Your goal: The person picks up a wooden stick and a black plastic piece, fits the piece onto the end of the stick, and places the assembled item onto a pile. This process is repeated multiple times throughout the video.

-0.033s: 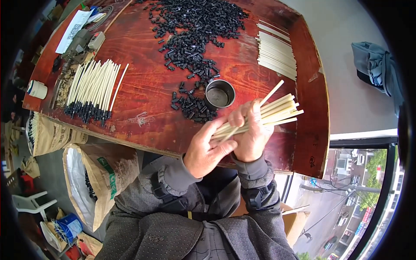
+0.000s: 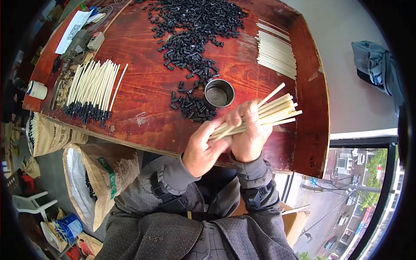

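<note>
A loose bundle of thin pale sticks point(image 2: 277, 108) lies across both my hands above the near right part of the table, ends pointing right. My right hand point(image 2: 251, 134) is closed round its middle, the thumb over the top. Curled about the left ends, my left hand point(image 2: 206, 145) grips the sticks with thumb and fingers; one stick crosses the others at a slant and juts out upper right. Just beyond the hands stands a round metal cup point(image 2: 216, 96). Beside the cup lies a small heap of short black plastic fittings point(image 2: 193, 107), joined to a big pile point(image 2: 199, 21).
Bare sticks point(image 2: 276, 54) lie in a row on the red wooden table point(image 2: 143, 95) at right. At left rest sticks with black ends point(image 2: 91, 91), a small tool point(image 2: 78, 45) and a white jar point(image 2: 37, 89). Open paper sacks point(image 2: 104, 173) stand below the left edge.
Both hands and the bundle have shifted very slightly; the left thumb has moved a little along the sticks. The grip stays the same.
</note>
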Demonstrator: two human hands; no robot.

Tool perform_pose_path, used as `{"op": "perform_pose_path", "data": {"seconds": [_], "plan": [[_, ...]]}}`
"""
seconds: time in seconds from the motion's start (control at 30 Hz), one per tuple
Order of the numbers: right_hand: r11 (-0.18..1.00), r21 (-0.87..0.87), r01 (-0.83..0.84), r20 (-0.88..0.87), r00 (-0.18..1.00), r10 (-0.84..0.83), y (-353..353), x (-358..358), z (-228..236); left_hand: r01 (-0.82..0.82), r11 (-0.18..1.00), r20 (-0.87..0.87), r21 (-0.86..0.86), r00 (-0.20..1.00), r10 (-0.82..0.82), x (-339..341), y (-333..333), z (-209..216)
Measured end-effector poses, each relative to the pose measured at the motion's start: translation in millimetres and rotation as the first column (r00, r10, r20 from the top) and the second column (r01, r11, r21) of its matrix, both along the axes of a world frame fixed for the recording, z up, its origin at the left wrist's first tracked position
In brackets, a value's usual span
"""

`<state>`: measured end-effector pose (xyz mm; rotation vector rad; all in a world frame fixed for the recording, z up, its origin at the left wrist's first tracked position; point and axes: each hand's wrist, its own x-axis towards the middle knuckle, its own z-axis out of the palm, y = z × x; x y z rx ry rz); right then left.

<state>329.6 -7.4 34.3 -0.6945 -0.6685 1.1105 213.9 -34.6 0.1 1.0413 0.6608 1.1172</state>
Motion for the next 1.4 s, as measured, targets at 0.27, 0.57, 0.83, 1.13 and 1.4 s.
{"op": "perform_pose_path", "data": {"seconds": [0.27, 0.57, 0.83, 1.13, 1.4], "plan": [[0.996, -0.052, -0.076, -0.022, 0.997, 0.075, -2.8, 20.1, -5.8, 0.279, 0.868, 0.288, -0.411, 0.943, -0.167, -15.5, 9.9, 0.3], [0.988, -0.108, -0.107, -0.075, 0.992, 0.099, -1.4, 16.7, -12.3, -0.018, 0.994, -0.194, 0.104, 0.98, 0.038, -2.9, 3.1, -27.2], [0.992, -0.009, 0.122, 0.291, 0.95, -0.114, 1.3, 45.5, 5.5, -0.218, 0.947, -0.259, 0.237, 0.925, 0.278, -38.3, 13.1, -20.8], [0.961, 0.023, 0.274, 0.613, 0.756, -0.23, 23.3, 50.9, -33.6, -0.168, 0.784, -0.519, 0.598, 0.664, 0.538, -96.9, 38.0, -35.3], [0.978, -0.068, 0.196, 0.682, 0.725, -0.098, 24.3, 74.7, -40.2, 0.204, 0.671, -0.669, 0.713, 0.487, 0.562, -96.8, 59.3, -38.5]]}}
